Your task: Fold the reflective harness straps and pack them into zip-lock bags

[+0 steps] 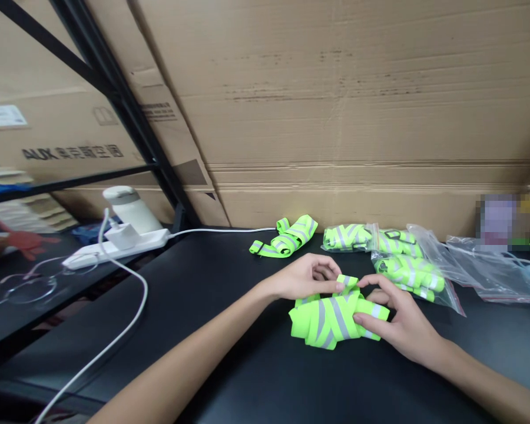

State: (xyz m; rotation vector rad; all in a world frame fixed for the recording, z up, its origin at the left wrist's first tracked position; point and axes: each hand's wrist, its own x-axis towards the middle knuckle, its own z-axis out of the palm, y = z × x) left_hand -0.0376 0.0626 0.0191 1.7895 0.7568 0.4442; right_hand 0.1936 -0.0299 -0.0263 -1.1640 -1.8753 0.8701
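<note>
A neon-yellow reflective strap (pixel 331 321) with grey stripes lies bundled on the black table between my hands. My left hand (pixel 311 277) is closed, its thumb and fingers pinching a short upright piece of the strap at the bundle's top. From the right side, my right hand (pixel 395 315) grips the bundle, with its thumb on the front and its fingers curled behind. Part of the fingers is hidden by the strap. Just beyond my left hand lies another loosely coiled reflective strap (pixel 294 235) with a black buckle.
Clear plastic bags with folded reflective straps (pixel 408 274) lie behind my right hand, beside empty plastic bags (pixel 507 274). On the left are a white power strip (pixel 148 244) with a cable, a white bottle (pixel 132 209) and a black metal frame (pixel 159 171). Cardboard (pixel 357 106) stands behind.
</note>
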